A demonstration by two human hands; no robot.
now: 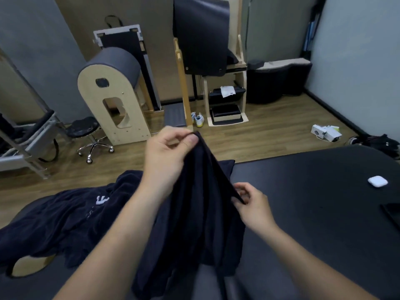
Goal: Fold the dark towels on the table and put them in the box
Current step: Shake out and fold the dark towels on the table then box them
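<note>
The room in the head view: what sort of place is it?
Probably a Pilates or fitness studio: a wooden arch-shaped barrel with grey padded top, a pale wooden stand holding black padded boards, and a grey metal-framed apparatus stand on the wood floor.

The single head-worn camera looks forward and down, close over a dark table (303, 202), toward the far wall.

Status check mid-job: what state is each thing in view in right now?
held towel: lifted, hanging unfolded
left hand: raised, pinches the held towel's top corner
right hand: lower, pinches the same towel's edge
second towel: crumpled, unfolded, lying on the table at left
earbud case: closed, resting on the table at right
</note>
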